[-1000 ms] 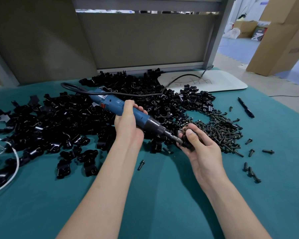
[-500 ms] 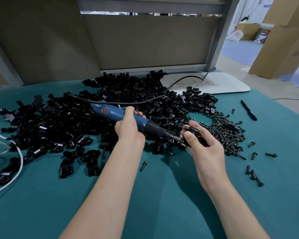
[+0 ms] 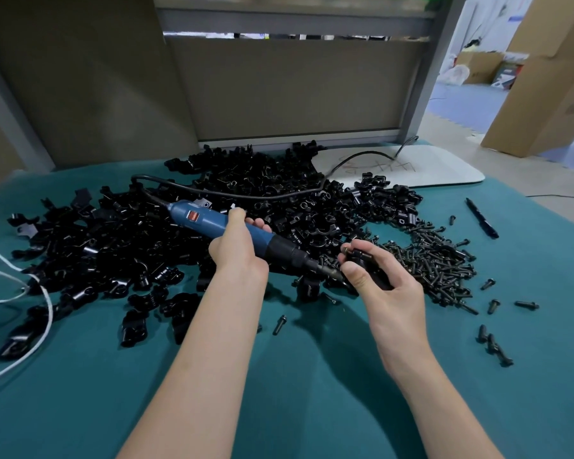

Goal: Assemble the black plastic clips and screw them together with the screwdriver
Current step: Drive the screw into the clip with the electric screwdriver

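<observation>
My left hand (image 3: 237, 251) grips a blue electric screwdriver (image 3: 212, 223) with a black nose, angled down to the right. Its bit tip meets a black plastic clip (image 3: 367, 260) that my right hand (image 3: 383, 286) holds between thumb and fingers just above the cloth. A screw head shows at the clip's top left. A big heap of black clips (image 3: 120, 250) covers the cloth behind and to the left. A pile of black screws (image 3: 434, 263) lies just right of my right hand.
The teal cloth table (image 3: 312, 376) carries stray screws (image 3: 492, 346) at the right and one (image 3: 279, 324) between my arms. A black pen (image 3: 481, 218) lies far right, a white board (image 3: 411, 167) at the back, white cords (image 3: 37, 293) at the left edge. A grey partition stands behind.
The screwdriver has tilted flatter and its bit stays on the clip. My right hand has turned the clip slightly, thumb now lower on it.
</observation>
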Action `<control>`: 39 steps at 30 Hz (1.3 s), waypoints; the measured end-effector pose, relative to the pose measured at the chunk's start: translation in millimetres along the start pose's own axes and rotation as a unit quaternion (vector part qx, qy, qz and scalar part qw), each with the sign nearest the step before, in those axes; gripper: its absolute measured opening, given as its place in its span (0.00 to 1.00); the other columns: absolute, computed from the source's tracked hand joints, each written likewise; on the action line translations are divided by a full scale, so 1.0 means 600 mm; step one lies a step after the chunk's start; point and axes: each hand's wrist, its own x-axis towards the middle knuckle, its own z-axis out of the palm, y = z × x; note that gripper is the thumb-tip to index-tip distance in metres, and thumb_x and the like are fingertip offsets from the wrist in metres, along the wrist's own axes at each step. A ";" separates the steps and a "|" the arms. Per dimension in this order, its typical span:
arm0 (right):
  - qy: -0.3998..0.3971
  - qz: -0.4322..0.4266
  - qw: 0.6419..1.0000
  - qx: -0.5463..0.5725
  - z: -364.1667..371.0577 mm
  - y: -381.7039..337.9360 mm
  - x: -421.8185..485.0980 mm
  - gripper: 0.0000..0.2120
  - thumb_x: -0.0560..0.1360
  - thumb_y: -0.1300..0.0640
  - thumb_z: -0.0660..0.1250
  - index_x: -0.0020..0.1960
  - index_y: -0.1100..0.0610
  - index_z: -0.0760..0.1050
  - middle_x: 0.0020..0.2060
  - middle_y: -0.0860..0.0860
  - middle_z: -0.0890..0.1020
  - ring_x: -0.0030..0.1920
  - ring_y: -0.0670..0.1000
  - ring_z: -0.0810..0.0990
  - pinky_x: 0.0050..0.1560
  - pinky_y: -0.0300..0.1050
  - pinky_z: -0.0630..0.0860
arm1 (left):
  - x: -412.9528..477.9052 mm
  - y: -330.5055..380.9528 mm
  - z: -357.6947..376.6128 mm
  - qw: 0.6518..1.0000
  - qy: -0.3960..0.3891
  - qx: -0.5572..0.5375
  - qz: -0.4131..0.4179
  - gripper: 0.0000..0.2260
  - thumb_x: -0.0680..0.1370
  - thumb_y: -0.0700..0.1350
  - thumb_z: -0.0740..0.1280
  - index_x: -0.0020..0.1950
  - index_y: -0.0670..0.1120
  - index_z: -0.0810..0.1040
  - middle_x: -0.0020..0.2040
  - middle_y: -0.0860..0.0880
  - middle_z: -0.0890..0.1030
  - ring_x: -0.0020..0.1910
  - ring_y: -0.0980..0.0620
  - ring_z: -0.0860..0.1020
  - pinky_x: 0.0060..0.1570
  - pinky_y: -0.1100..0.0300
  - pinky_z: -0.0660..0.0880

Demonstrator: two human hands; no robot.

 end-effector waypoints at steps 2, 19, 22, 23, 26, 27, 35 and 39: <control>0.000 -0.003 1.000 -0.002 0.001 -0.002 0.000 0.13 0.69 0.40 0.73 0.53 0.33 0.82 0.54 0.34 0.85 0.60 0.33 0.78 0.61 0.38 0.69 | 0.001 0.003 0.001 1.000 -0.004 0.003 0.007 0.05 0.78 0.38 0.69 0.46 0.41 0.73 0.36 0.47 0.77 0.28 0.54 0.77 0.31 0.62 0.79; 0.004 0.006 1.000 0.005 -0.005 -0.005 -0.008 0.12 0.69 0.42 0.73 0.53 0.34 0.83 0.51 0.38 0.86 0.54 0.37 0.82 0.52 0.26 0.74 | 0.023 0.061 -0.006 0.998 -0.006 -0.060 0.022 0.06 0.79 0.39 0.69 0.51 0.42 0.73 0.40 0.48 0.78 0.36 0.53 0.78 0.45 0.57 0.83; -0.011 0.014 1.000 -0.011 0.005 -0.006 -0.005 0.11 0.73 0.48 0.74 0.52 0.33 0.82 0.51 0.31 0.84 0.56 0.30 0.78 0.51 0.23 0.71 | 0.012 0.043 0.002 0.998 -0.013 -0.055 0.002 0.06 0.79 0.39 0.69 0.50 0.41 0.73 0.41 0.47 0.78 0.35 0.53 0.78 0.40 0.59 0.82; -0.012 0.016 1.000 -0.014 0.005 -0.005 -0.005 0.12 0.73 0.48 0.74 0.52 0.32 0.81 0.50 0.30 0.84 0.55 0.28 0.77 0.50 0.21 0.69 | 0.010 0.038 0.003 0.999 -0.011 -0.053 -0.001 0.05 0.79 0.39 0.69 0.49 0.41 0.73 0.40 0.47 0.78 0.35 0.53 0.78 0.38 0.59 0.81; -0.015 0.022 0.999 -0.018 0.005 -0.003 -0.007 0.13 0.74 0.50 0.75 0.51 0.31 0.81 0.49 0.28 0.83 0.54 0.26 0.76 0.48 0.18 0.66 | 0.010 0.030 0.001 0.999 -0.001 -0.049 0.000 0.06 0.79 0.39 0.69 0.46 0.42 0.72 0.39 0.47 0.77 0.34 0.53 0.77 0.37 0.59 0.81; -0.019 0.024 0.999 -0.019 0.004 -0.002 -0.007 0.13 0.74 0.51 0.75 0.51 0.31 0.81 0.49 0.28 0.83 0.54 0.25 0.75 0.48 0.17 0.66 | 0.011 0.029 0.000 0.999 0.001 -0.045 0.000 0.06 0.80 0.39 0.68 0.46 0.42 0.72 0.39 0.47 0.77 0.35 0.52 0.77 0.39 0.59 0.81; -0.024 0.029 0.999 -0.035 0.005 -0.002 -0.007 0.12 0.69 0.40 0.72 0.52 0.31 0.80 0.51 0.26 0.81 0.56 0.24 0.73 0.48 0.17 0.64 | 0.013 0.027 -0.003 0.999 0.000 -0.036 -0.011 0.05 0.79 0.39 0.68 0.46 0.42 0.73 0.38 0.48 0.77 0.34 0.53 0.77 0.38 0.59 0.81; -0.022 0.028 0.999 -0.025 0.002 0.000 -0.005 0.11 0.72 0.45 0.74 0.52 0.32 0.81 0.50 0.27 0.82 0.56 0.24 0.73 0.48 0.17 0.64 | 0.012 0.022 -0.002 0.999 0.000 -0.033 -0.016 0.05 0.79 0.39 0.68 0.47 0.42 0.73 0.38 0.47 0.77 0.34 0.53 0.77 0.37 0.58 0.80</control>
